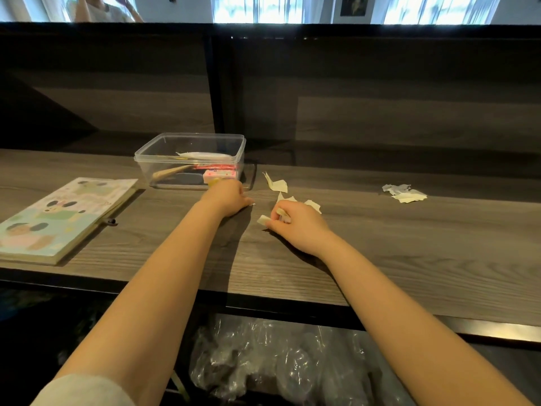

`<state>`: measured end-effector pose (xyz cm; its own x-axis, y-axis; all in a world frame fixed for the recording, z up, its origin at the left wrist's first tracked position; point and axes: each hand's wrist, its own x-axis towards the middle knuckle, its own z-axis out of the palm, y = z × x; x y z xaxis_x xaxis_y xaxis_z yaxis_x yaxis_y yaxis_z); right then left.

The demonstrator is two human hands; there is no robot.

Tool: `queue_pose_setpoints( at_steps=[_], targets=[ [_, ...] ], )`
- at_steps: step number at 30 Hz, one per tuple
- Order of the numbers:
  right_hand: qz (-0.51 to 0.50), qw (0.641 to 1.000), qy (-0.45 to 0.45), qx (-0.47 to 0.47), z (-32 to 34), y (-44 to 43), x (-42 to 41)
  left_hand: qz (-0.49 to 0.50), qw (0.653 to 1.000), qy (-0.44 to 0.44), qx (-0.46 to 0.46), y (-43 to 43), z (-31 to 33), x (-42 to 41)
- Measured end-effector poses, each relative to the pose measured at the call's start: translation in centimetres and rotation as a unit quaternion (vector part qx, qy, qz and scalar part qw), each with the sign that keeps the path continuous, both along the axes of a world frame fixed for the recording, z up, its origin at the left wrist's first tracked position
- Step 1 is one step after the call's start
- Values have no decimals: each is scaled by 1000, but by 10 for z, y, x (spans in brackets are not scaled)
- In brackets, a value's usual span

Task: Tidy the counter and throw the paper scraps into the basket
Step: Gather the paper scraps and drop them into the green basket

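Nearest, under the front edge of the tabletop (380,259), stands the basket (278,356), lined with crinkled clear plastic. Both bare forearms reach over it onto the wood.

The right hand (295,224) rests on the tabletop near its middle, its grip closed on a folded paper scrap (263,220) that pokes out to the left of the curled fingers. Touching the far side of that hand lie more torn scraps (313,205), and a little farther back a curled strip (276,183) lies on its own.

The left hand (227,200) lies just left of these, knuckles up and fingers curled down onto the wood. A tiny white speck shows at its fingertips, perhaps a bit of paper, but I cannot tell whether the grip holds anything.

Just behind the left hand is a clear plastic container (190,139) without a lid, holding a pink-and-white packet (219,174), a red wrapper and a white paper piece.

Well apart, at the right, sits a small heap of crumpled scraps (405,194). At the far left lies a closed notebook (58,215) with a pastel patterned cover, angled to the edge.
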<state>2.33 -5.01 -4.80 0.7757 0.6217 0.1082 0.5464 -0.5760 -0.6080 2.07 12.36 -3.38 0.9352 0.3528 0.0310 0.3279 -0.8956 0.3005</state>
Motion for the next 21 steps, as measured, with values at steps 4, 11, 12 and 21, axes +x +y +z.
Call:
queue_pose_setpoints(
  at_steps=[4,11,12,21],
  targets=[
    [-41,992,57,101,2,-1,0,-4,999,-45,-30,-1,-7,-6],
    [-84,970,95,207,13,-8,-5,10,959,-183,-214,-22,-8,-26],
    [-103,964,93,227,15,-9,-4,13,953,-188,-237,-27,-8,-30],
    [-182,928,111,304,34,-38,4,-43,930,-200,-307,-83,3,-44]
  ],
)
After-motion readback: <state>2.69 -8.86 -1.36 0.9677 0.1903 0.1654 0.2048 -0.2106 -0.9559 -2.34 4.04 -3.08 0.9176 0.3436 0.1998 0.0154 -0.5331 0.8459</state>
